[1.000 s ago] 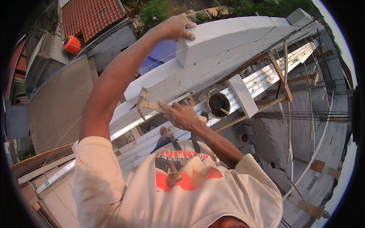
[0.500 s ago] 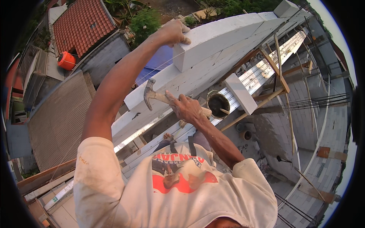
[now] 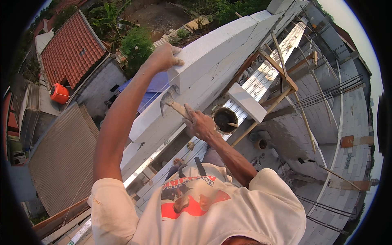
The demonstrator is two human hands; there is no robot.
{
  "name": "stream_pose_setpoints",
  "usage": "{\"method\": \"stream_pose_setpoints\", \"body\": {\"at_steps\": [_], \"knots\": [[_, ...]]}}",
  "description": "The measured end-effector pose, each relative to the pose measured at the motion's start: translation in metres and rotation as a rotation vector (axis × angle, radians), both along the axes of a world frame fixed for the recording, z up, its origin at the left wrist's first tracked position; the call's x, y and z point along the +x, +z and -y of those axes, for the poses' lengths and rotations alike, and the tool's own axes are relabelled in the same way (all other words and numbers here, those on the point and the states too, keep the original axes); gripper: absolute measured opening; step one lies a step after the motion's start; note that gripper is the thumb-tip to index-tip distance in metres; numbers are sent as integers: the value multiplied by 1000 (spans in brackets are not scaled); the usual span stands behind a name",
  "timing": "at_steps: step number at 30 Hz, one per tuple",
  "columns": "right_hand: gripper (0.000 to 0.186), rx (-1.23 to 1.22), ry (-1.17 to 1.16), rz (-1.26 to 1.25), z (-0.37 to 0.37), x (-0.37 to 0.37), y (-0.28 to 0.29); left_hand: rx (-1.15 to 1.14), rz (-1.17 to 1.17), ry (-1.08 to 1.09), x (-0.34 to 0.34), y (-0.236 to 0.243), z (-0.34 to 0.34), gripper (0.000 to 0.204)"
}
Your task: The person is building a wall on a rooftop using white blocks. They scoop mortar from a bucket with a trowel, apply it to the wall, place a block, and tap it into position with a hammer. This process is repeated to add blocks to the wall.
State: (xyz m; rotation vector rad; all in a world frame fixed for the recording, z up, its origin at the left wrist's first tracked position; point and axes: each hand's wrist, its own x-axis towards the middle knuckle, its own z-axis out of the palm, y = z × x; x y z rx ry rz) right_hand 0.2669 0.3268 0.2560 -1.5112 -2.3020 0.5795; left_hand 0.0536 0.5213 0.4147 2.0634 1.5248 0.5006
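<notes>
White block (image 3: pixel 200 55) under left hand (image 3: pixel 162 58) (stretched forward).

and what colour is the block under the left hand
Off-white block, best seen in the head view.

Down it looks, the head-worn left fisheye, steeply over the wearer's own pale shirt (image 3: pixel 237 214), which looms closest, on the near side of the block wall (image 3: pixel 212 67). It faces forward across that wall, peering down on the tiled roof (image 3: pixel 69 51) well beyond it, and its round, wide view bends that wall's long top into a bow!
</notes>
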Motion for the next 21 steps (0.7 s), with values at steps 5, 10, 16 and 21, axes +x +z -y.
{"method": "stream_pose_setpoints", "body": {"at_steps": [5, 10, 16, 21], "knots": [[67, -377, 83, -237, 48, 39, -33, -2, -26, 39, -11, 16, 6, 65], [47, -566, -298, -256, 120, 121, -116, 413, -162, 168, 61, 59, 35, 60], [17, -1163, -1280, -977, 168, 214, -285, 232, 335, -290, 189, -12, 114, 50], [10, -1186, -1630, -1022, 177, 272, -288, -731, 295, -118, 212, -253, 172, 53]]}}
